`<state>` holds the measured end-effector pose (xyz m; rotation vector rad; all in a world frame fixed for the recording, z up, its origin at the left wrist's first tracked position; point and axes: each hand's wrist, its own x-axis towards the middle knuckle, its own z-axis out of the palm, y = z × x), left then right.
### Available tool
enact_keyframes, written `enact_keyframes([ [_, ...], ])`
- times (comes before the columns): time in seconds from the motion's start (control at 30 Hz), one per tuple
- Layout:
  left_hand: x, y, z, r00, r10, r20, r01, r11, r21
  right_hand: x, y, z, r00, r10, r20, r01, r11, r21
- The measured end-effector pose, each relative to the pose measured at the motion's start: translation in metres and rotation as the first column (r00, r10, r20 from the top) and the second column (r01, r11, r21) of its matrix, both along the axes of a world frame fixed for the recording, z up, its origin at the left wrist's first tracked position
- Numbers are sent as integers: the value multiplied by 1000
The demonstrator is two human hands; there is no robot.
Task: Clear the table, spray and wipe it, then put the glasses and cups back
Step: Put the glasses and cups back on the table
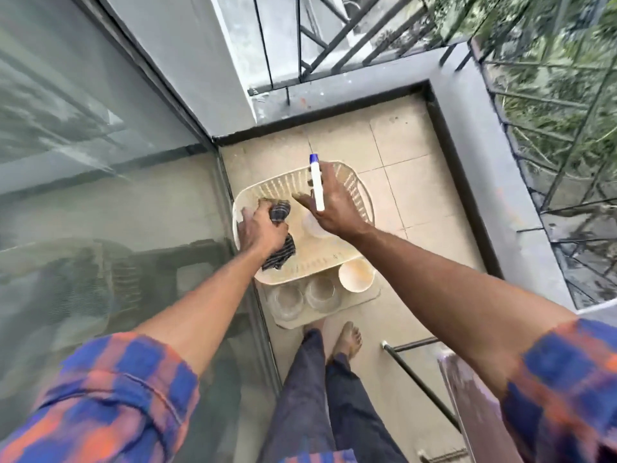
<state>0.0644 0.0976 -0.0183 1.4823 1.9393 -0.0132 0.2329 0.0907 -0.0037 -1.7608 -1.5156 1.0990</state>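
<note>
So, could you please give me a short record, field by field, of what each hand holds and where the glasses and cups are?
left hand: grips a dark striped cloth over the basket
right hand: holds a white spray bottle with a blue tip
basket: cream, slatted, on a low beige surface
glasses: left glass and right glass, clear, upright, outside the basket's near rim
cream cup: upright, right of the glasses
in basket: a white round item, partly hidden

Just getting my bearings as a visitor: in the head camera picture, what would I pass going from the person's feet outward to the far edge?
Bare feet → clear glasses → cup → basket → grey ledge → railing.
</note>
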Motion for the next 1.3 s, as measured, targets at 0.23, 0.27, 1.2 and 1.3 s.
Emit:
enact_keyframes([
  [0.23, 6, 6, -49, 996, -27, -81, 24, 999, -42, 4, -11, -39, 995, 63, 80, -65, 998, 22],
  [0.27, 6, 6, -54, 996, -34, -82, 31, 999, -45, 6, -14, -44, 993, 74, 94, -74, 997, 0],
  [1.2, -24, -143, 23, 887, 197, 417, -368, 847, 383, 65, -142, 34, 963, -250, 104, 268, 931, -249],
  [1.3, -38, -189, 8, 902, 260, 345, -384, 848, 364, 59, -168, 29, 975, -154, 162, 200, 926, -321],
])
